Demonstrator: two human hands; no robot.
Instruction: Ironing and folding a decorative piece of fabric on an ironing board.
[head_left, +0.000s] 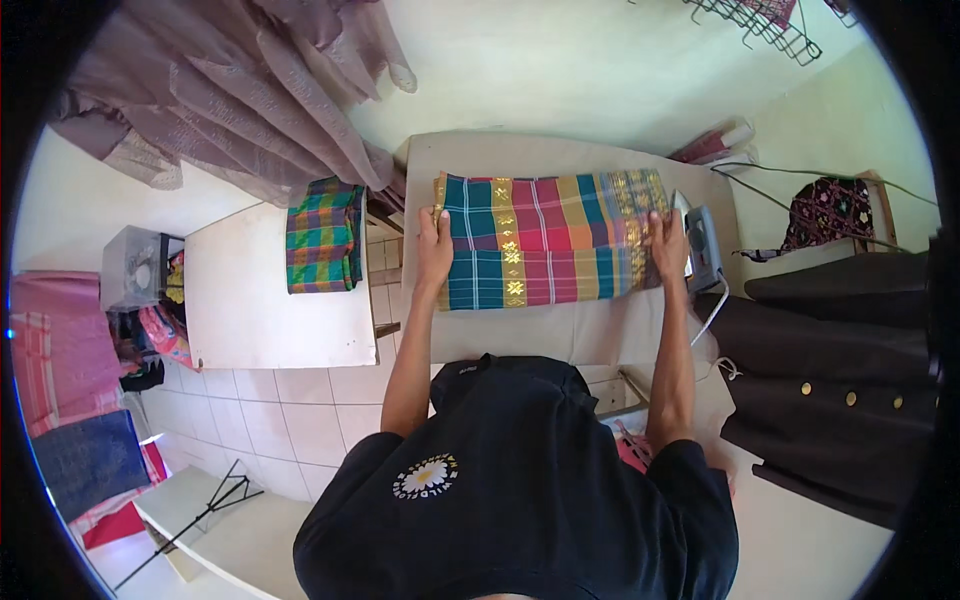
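Observation:
A folded checked cloth (536, 240) in teal, red and mustard with gold motifs lies across the fabric-covered ironing table (495, 337). My left hand (435, 244) grips its left edge, thumb on top. At the opposite end my right hand (666, 244) holds the right edge, where the cloth looks blurred. Just beyond my right hand rests a grey-blue clothes iron (701, 247), partly hidden by that hand, with a white cord trailing toward me. The undersides of the cloth and most of my fingers are out of sight.
Left of me, a white table (247, 300) bears another folded checked cloth (322, 240). A mauve curtain-like fabric (247, 90) hangs above it. Dark buttoned garments (832, 360) hang at right. Behind to the left, a black folding stand (202, 517) lies on a pale surface (225, 547).

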